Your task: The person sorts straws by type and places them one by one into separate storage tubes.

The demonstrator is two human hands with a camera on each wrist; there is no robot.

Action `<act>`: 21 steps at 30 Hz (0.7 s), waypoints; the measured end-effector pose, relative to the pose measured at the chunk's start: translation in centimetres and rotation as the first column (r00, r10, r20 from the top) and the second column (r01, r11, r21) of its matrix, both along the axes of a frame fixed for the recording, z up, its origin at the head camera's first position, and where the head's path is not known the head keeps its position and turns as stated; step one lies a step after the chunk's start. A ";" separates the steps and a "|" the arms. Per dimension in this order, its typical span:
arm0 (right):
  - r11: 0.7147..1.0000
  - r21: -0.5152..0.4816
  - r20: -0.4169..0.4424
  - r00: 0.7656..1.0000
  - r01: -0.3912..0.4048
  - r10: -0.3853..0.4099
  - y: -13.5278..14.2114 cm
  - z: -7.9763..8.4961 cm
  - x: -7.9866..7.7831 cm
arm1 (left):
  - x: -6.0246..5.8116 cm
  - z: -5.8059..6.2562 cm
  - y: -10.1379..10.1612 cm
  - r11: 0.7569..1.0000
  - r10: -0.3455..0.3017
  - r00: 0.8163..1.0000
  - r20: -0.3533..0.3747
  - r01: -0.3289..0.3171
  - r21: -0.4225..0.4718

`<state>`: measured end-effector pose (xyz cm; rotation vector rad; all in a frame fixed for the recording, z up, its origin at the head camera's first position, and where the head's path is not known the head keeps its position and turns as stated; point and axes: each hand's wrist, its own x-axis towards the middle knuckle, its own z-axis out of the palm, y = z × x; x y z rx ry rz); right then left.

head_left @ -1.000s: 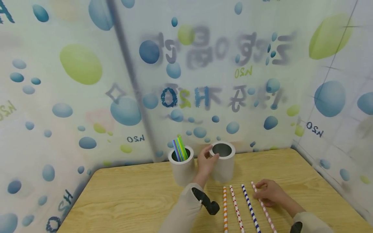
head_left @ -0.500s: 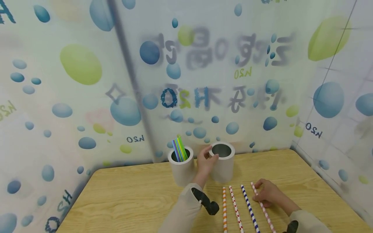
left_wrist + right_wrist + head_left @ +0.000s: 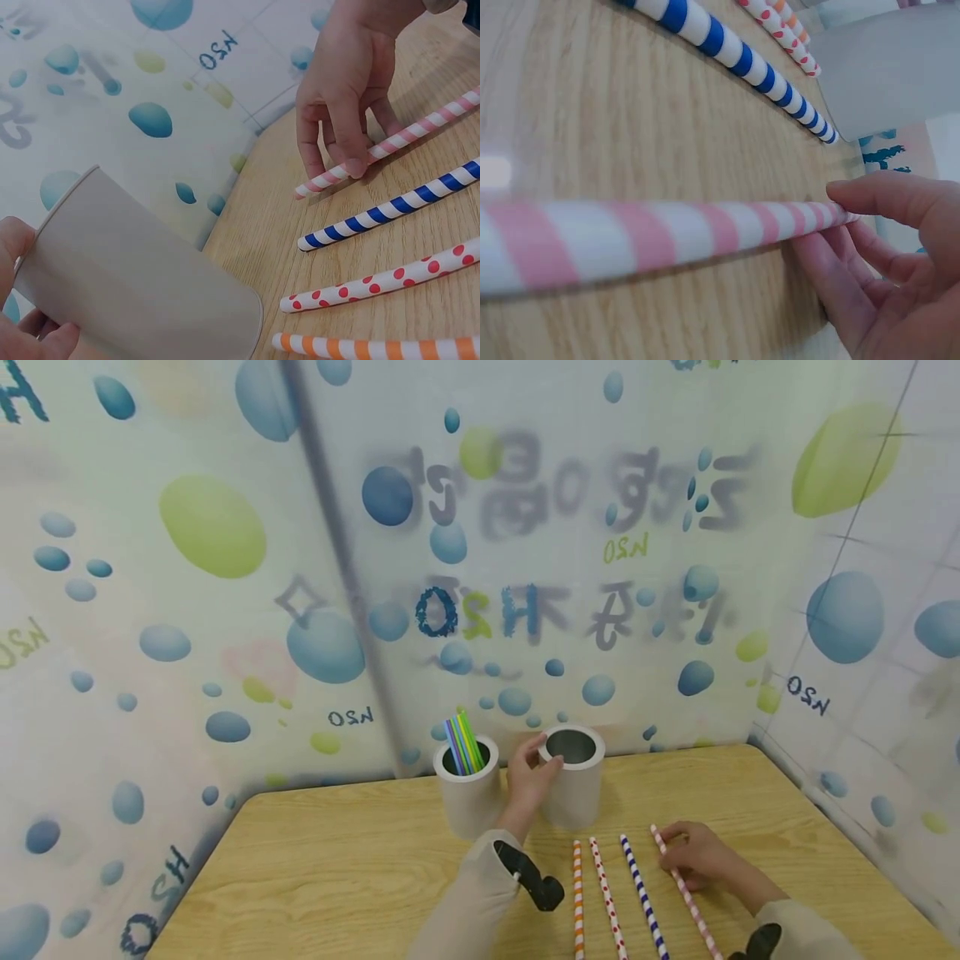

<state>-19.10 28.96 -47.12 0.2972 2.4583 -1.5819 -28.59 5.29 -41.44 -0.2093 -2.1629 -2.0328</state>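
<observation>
My left hand [image 3: 542, 760] grips the rim of an empty white cup [image 3: 576, 785] standing at the back of the wooden table [image 3: 337, 860]. In the left wrist view the same cup [image 3: 142, 285] fills the lower left, with my fingers [image 3: 16, 244] on its edge. My right hand [image 3: 671, 843] pinches the far end of a pink-striped straw [image 3: 688, 895] low over the table. The right wrist view shows thumb and fingers [image 3: 889, 202] closed round that pink straw [image 3: 667, 232]. The left wrist view has the right hand [image 3: 352, 82] on the pink straw [image 3: 397, 142].
Left of the pink straw lie a blue-striped straw [image 3: 641, 893], a red-dotted straw [image 3: 606, 893] and an orange-striped straw [image 3: 577, 897], side by side. A second white cup [image 3: 468, 797] holds several coloured straws [image 3: 463, 743]. Patterned walls close in the table's back and right.
The pink straw's near end has swung slightly to the right under my right hand. My left hand has stayed on the cup's rim.
</observation>
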 end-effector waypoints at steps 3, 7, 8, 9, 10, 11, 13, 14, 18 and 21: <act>1.000 -0.025 0.028 1.000 -0.003 0.003 0.2 0.4 -0.1 | -0.1 0.0 0.0 1.000 -0.005 1.000 0.008 0.005 -0.003; 0.998 -0.048 0.006 0.999 -0.044 0.045 0.3 1.1 -0.5 | 0.0 0.5 0.2 1.000 0.012 0.998 0.069 -0.011 -0.018; 0.997 -0.054 -0.013 0.998 -0.061 0.061 0.3 1.3 -0.6 | 0.0 0.6 0.2 1.000 0.015 0.997 0.080 -0.013 -0.018; 0.996 -0.058 -0.029 0.997 -0.069 0.067 0.2 1.5 -0.8 | -0.1 0.6 0.2 1.000 0.017 0.997 0.080 -0.016 -0.022; 0.995 -0.067 -0.043 0.997 -0.069 0.066 0.1 1.8 -1.0 | -0.1 0.6 0.2 1.000 0.020 0.997 0.080 -0.018 -0.025; 0.994 -0.073 -0.060 0.995 -0.079 0.074 0.1 2.1 -1.2 | -0.1 0.6 0.2 0.999 0.020 0.997 0.073 -0.018 -0.028; 0.993 -0.081 -0.079 0.994 -0.085 0.079 0.0 2.8 -1.6 | -0.1 0.6 0.2 0.999 0.019 0.997 0.073 -0.017 -0.029; 0.993 -0.083 -0.087 0.993 -0.082 0.074 -0.1 3.1 -1.8 | -0.1 0.6 0.2 1.000 0.019 0.997 0.078 -0.017 -0.024; 0.993 -0.088 -0.105 0.992 -0.084 0.075 -0.4 4.6 -2.8 | 0.0 0.6 0.2 1.000 0.018 0.996 0.087 -0.016 -0.025; 0.992 -0.093 -0.123 0.989 -0.087 0.076 -0.6 5.8 -3.4 | 0.0 0.5 0.3 0.999 0.018 0.997 0.081 -0.016 -0.033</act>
